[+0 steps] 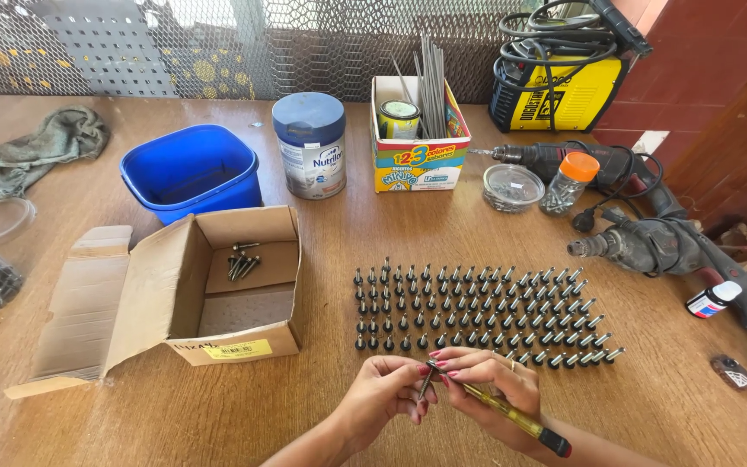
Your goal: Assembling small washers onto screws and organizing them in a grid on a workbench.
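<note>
My left hand (386, 389) pinches a dark screw (426, 378) between thumb and fingers, just above the wooden table (218, 406). My right hand (499, 380) grips a yellow-handled screwdriver (512, 415), its tip meeting the screw. Just beyond both hands, several rows of dark screws (477, 311) stand upright on the table. To the left lies an open cardboard box (218, 285) with a few loose screws (241, 261) inside.
A blue tub (192, 173), a round tin (310, 143) and a small carton with rods (417, 138) stand at the back. Two power drills (650, 242), a yellow welder (559, 86), a screw jar (568, 182) and a clear bowl (512, 186) occupy the right. A rag (41, 147) lies far left.
</note>
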